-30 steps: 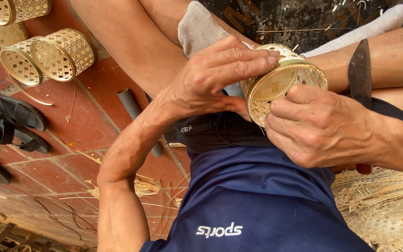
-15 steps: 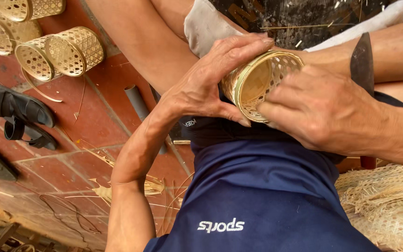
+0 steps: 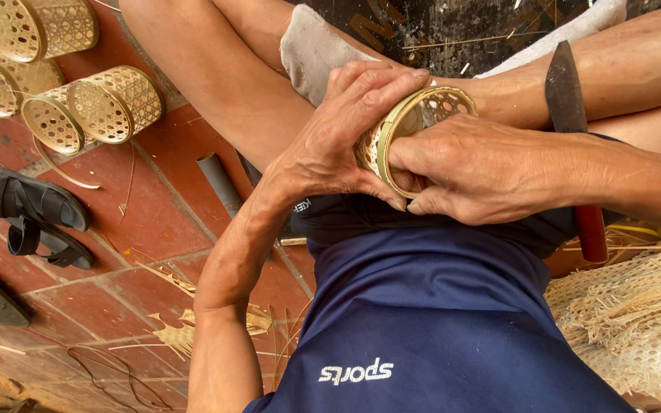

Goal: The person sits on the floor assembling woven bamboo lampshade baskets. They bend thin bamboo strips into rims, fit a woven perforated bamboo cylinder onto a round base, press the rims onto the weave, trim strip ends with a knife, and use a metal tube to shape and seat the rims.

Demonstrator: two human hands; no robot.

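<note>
Both my hands hold a small round woven bamboo basket over my lap. My left hand wraps around its outer wall from the left, with the fingers curled over the top and the thumb under the rim. My right hand comes in from the right, its fingertips pressed against the pale rim band and partly inside the opening. The basket lies on its side, and the open lattice weave shows through the mouth. Much of the basket's body is hidden under my left palm.
Several finished woven baskets lie on the red tile floor at upper left. Black sandals and a grey pipe piece lie nearby. A red-handled blade rests on my leg. Woven bamboo matting is at lower right, with loose strips on the floor.
The basket has turned in my hands and sits further left in view. My right fingers have shifted from the outer wall to the rim.
</note>
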